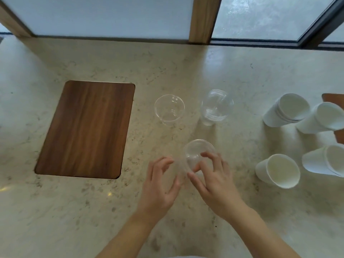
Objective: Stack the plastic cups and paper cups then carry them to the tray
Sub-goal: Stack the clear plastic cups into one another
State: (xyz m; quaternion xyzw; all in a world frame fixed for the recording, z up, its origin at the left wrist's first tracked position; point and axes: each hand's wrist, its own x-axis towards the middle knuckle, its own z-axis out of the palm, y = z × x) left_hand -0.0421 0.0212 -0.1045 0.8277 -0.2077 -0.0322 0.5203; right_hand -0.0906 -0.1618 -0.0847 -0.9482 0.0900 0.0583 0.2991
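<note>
A clear plastic cup [195, 155] is held near the counter's front, mouth tilted away from me. My left hand [160, 183] curls around its left side and my right hand [214, 179] grips its right side. Farther back a single clear cup [169, 108] stands upright. To its right is a stack of clear cups [216, 107]. On the right are white paper cups: a stack [286, 110], another [320, 118], a stack at the edge [325, 161] and a nearer one [279, 172]. The dark wooden tray [85, 127] lies at the left.
The pale marble counter [55, 211] runs to a window with wooden posts [202, 19] at the back. Another brown wooden piece [335, 101] shows at the right edge behind the paper cups.
</note>
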